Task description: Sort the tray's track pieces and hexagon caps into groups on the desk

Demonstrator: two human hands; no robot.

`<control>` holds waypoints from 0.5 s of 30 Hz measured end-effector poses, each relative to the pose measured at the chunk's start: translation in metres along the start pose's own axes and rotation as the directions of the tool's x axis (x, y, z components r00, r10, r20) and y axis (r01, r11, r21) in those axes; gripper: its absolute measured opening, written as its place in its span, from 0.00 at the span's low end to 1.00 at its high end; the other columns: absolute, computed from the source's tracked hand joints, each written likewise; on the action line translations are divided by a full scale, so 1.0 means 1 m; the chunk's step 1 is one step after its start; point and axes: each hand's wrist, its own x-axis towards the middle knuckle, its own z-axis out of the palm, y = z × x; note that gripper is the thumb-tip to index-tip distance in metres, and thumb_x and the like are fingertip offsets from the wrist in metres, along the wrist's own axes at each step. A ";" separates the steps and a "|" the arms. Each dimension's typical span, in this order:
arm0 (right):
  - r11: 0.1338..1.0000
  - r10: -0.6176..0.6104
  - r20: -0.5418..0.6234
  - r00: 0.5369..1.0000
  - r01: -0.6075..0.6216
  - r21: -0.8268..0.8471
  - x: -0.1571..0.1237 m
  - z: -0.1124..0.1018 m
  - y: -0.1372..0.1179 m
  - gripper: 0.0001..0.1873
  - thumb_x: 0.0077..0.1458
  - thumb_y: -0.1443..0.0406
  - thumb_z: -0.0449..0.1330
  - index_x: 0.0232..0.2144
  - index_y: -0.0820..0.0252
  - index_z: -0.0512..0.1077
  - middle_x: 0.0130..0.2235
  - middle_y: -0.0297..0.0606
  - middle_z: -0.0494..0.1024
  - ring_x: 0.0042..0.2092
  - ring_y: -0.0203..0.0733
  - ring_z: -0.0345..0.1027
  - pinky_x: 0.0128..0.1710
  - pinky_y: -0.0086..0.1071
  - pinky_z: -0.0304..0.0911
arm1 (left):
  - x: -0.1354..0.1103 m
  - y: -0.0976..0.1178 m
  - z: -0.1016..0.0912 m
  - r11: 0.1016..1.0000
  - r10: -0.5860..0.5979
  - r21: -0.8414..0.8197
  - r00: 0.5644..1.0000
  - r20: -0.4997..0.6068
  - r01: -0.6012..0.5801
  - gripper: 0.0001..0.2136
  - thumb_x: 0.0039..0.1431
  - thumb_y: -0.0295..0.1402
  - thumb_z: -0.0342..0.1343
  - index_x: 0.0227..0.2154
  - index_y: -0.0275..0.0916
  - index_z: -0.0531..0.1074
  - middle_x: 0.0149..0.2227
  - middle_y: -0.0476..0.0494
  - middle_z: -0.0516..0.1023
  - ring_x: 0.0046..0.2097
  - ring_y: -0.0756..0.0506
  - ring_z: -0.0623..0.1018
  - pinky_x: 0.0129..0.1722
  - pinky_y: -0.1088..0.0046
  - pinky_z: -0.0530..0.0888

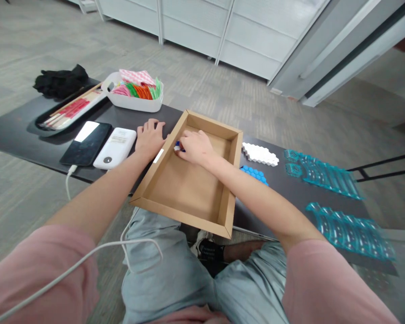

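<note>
A shallow brown cardboard box [185, 189] lies tilted across the table edge, partly over my lap. Inside it, near the left wall, my right hand [196, 147] is closed with its fingertips at a small blue-and-white piece [177, 146]. Most of that piece is hidden by the fingers. My left hand [150, 137] rests on the dark table just outside the box's left wall, fingers spread, holding nothing that I can see. Right of the box lie a cluster of white hexagonal pieces [260, 154] and a cluster of blue ones [254, 174].
Teal transparent plastic trays [330, 173] lie on the table's right side. To the left are a phone [87, 146], a white power bank [115, 148] with a cable, a black tray [70, 110] of sticks, a white basket [135, 102] of colourful packets and black cloth [61, 83].
</note>
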 end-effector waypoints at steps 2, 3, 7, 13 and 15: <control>1.000 0.004 -0.009 1.000 -0.004 0.007 -0.001 0.000 0.000 0.19 0.75 0.55 0.62 0.50 0.62 0.86 0.56 0.54 0.86 0.57 0.60 0.79 0.57 0.49 0.62 | 0.000 -0.001 0.002 1.000 -0.004 -0.006 1.000 -0.010 0.004 0.30 0.74 0.38 0.48 0.75 0.37 0.72 0.75 0.20 0.68 0.73 0.22 0.70 0.71 0.41 0.64; 1.000 0.006 -0.015 1.000 -0.006 0.007 -0.001 0.001 0.000 0.20 0.75 0.53 0.62 0.50 0.63 0.86 0.56 0.55 0.86 0.57 0.60 0.78 0.58 0.50 0.61 | 0.000 -0.001 0.002 1.000 -0.006 -0.008 1.000 -0.012 0.006 0.30 0.74 0.37 0.47 0.75 0.37 0.72 0.75 0.20 0.68 0.73 0.22 0.70 0.71 0.41 0.64; 0.999 -0.040 -0.065 0.997 0.039 -0.021 0.002 0.008 -0.002 0.24 0.74 0.51 0.64 0.53 0.67 0.84 0.57 0.57 0.85 0.59 0.61 0.76 0.61 0.50 0.59 | 0.001 -0.002 0.004 1.000 -0.014 -0.003 1.000 -0.014 0.014 0.31 0.75 0.37 0.44 0.76 0.38 0.72 0.75 0.22 0.67 0.73 0.23 0.70 0.71 0.43 0.64; 0.986 -0.166 -0.067 0.984 0.167 0.004 0.003 0.002 -0.003 0.13 0.72 0.57 0.66 0.49 0.60 0.83 0.58 0.51 0.86 0.59 0.61 0.76 0.59 0.49 0.58 | 0.001 -0.002 0.002 1.000 -0.030 -0.006 1.000 0.004 0.030 0.31 0.77 0.35 0.41 0.77 0.37 0.71 0.75 0.21 0.66 0.74 0.23 0.69 0.72 0.43 0.62; 0.986 -0.141 -0.080 0.987 0.147 0.080 -0.006 -0.012 0.005 0.12 0.73 0.56 0.65 0.48 0.57 0.82 0.56 0.48 0.87 0.58 0.58 0.76 0.58 0.47 0.58 | 0.000 -0.001 -0.001 1.000 -0.021 -0.015 0.999 0.034 0.022 0.31 0.79 0.36 0.40 0.77 0.34 0.69 0.76 0.20 0.65 0.74 0.23 0.68 0.72 0.43 0.61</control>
